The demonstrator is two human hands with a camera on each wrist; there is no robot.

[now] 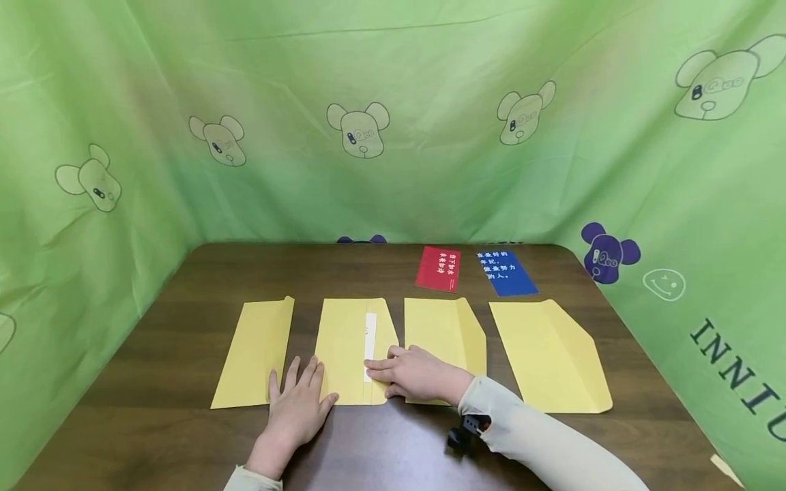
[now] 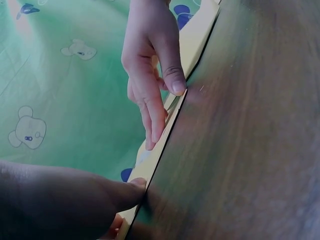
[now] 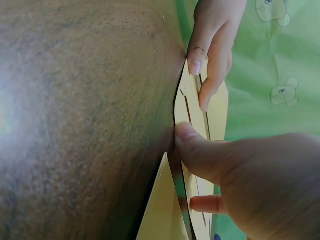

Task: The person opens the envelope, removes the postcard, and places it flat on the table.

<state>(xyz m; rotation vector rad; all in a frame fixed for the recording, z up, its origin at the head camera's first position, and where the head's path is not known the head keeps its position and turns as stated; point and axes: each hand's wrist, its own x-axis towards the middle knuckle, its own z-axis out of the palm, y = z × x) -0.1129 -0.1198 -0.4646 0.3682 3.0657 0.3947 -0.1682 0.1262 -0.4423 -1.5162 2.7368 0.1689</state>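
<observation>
In the head view a yellow envelope (image 1: pixel 342 334) lies flat with its flap toward the right. A narrow white strip (image 1: pixel 370 331) runs along its flap fold. My left hand (image 1: pixel 297 409) is spread flat, thumb at the envelope's lower left corner and other fingers reaching over the gap to the leftmost envelope (image 1: pixel 252 348). My right hand (image 1: pixel 420 374) presses extended fingertips on the strip's lower part, its thumb near the envelope's lower edge. In the left wrist view the right hand (image 2: pixel 150 65) touches the envelope's edge. The left hand (image 3: pixel 215 50) appears beyond in the right wrist view.
Under my right wrist lies a third envelope (image 1: pixel 432 320), and a fourth envelope (image 1: pixel 546 354) lies farther right. A red card (image 1: pixel 438 269) and a blue card (image 1: pixel 508 273) with white writing lie behind them. Green printed cloth (image 1: pixel 276 191) surrounds the brown wooden table (image 1: pixel 178 382).
</observation>
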